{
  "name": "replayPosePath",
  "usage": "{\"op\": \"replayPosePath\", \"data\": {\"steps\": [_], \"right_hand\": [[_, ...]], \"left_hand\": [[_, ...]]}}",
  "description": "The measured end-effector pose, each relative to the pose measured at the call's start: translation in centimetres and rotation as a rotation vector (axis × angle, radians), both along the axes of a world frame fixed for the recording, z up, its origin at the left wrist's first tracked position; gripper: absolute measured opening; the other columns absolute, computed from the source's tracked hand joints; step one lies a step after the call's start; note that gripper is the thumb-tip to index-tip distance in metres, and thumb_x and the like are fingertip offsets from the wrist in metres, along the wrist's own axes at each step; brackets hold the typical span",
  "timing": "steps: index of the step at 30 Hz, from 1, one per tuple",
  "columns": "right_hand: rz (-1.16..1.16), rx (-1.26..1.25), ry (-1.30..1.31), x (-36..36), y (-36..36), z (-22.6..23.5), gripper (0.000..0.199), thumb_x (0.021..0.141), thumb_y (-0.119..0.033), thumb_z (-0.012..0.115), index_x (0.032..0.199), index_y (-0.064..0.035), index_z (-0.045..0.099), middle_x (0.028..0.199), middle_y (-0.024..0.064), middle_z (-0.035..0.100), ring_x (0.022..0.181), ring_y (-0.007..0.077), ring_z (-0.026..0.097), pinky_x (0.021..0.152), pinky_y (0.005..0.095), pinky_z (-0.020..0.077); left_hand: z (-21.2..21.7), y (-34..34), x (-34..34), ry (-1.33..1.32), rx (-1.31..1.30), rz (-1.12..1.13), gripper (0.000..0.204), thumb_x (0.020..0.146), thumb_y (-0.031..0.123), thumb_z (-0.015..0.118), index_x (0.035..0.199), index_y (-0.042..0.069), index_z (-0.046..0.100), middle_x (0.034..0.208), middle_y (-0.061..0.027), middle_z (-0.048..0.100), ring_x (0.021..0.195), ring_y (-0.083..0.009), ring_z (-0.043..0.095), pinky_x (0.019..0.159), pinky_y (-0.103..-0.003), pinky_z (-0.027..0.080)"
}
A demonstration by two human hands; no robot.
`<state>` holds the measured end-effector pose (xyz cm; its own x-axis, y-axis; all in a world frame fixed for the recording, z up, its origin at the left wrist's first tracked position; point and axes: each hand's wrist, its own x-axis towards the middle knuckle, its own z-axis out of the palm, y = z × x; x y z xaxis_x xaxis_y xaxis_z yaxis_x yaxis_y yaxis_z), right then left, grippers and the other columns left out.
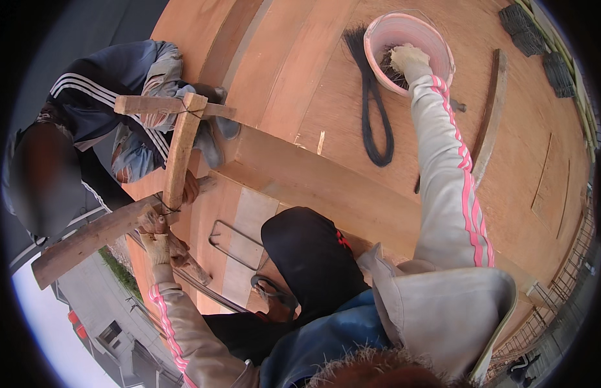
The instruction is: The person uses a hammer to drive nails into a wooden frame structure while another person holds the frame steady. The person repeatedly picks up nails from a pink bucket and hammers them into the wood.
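Note:
My right hand [410,58], in a pale glove, reaches into a pinkish-white bucket [442,48] at the top. It is at a pile of thin dark wire pieces [392,70] inside; its fingertips are hidden. My left hand [157,247], also gloved, is closed around wood at the lower joint of a wooden frame [184,145] on the left. Dark wire ties [166,205] wrap that joint, and another tie binds the upper crosspiece. A co-worker's hand [190,187] is at the upright just above the joint.
A co-worker [129,97] in a dark striped jacket crouches at the left. A looped bundle of black wire [376,139] lies beside the bucket, on plywood. A curved-looking timber [491,116] lies to the right. A bent metal rod [232,242] is near my knee. Rebar cages [568,278] line the right edge.

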<state>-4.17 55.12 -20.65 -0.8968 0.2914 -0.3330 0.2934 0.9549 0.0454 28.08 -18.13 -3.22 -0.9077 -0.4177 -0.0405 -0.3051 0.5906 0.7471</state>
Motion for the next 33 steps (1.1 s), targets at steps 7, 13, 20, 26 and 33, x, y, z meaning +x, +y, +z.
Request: {"op": "replayPosePath", "data": {"steps": [7, 13, 20, 26, 33], "right_hand": [[-0.140, 0.056, 0.332, -1.4, 1.6, -1.4, 0.043, 0.101, -0.046, 0.051, 0.130, -0.0181, 0.066, 0.138, 0.0146, 0.060, 0.128, 0.0439, 0.057, 0.101, 0.0613, 0.0471], [0.316, -0.234, 0.217, -2.9, 4.1, -4.4, 0.038, 0.099, -0.036, 0.052, 0.128, -0.0164, 0.067, 0.129, 0.0144, 0.067, 0.118, 0.0385, 0.064, 0.102, 0.0502, 0.0510], [0.238, -0.087, -0.055, -1.6, -1.8, -2.5, 0.040, 0.101, -0.031, 0.044, 0.127, -0.0163, 0.070, 0.134, 0.0136, 0.066, 0.122, 0.0338, 0.063, 0.101, 0.0496, 0.0510], [0.365, -0.103, -0.079, -1.2, -1.8, -2.8, 0.040, 0.101, -0.033, 0.044, 0.125, -0.0158, 0.071, 0.131, 0.0133, 0.067, 0.118, 0.0340, 0.066, 0.101, 0.0489, 0.0512], [0.339, -0.023, -0.135, -1.1, -3.1, -2.9, 0.038, 0.102, -0.031, 0.045, 0.125, -0.0147, 0.071, 0.133, 0.0141, 0.067, 0.122, 0.0353, 0.064, 0.101, 0.0490, 0.0501]], "left_hand": [[-0.7, -0.8, 0.7, 0.041, 0.033, -0.005, 0.053, 0.097, 0.020, 0.073, 0.142, 0.002, 0.050, 0.126, -0.0058, 0.062, 0.110, -0.0149, 0.058, 0.093, -0.032, 0.050], [-0.5, 0.1, 0.1, 0.027, 0.040, -0.015, 0.054, 0.097, 0.021, 0.073, 0.142, 0.002, 0.049, 0.126, -0.0052, 0.062, 0.109, -0.0139, 0.058, 0.092, -0.031, 0.050], [0.6, 0.8, 0.6, -0.004, 0.023, 0.006, 0.056, 0.098, 0.024, 0.072, 0.144, 0.001, 0.048, 0.129, -0.0073, 0.061, 0.112, -0.0168, 0.057, 0.095, -0.033, 0.049], [0.7, 2.1, 0.2, 0.038, 0.023, -0.026, 0.057, 0.097, 0.022, 0.073, 0.144, 0.002, 0.048, 0.132, -0.0073, 0.060, 0.116, -0.0180, 0.057, 0.099, -0.034, 0.047], [1.4, 2.4, -0.3, -0.011, 0.054, 0.037, 0.063, 0.093, 0.020, 0.077, 0.144, 0.005, 0.044, 0.129, -0.0093, 0.062, 0.115, -0.0194, 0.059, 0.096, -0.035, 0.048]]}}
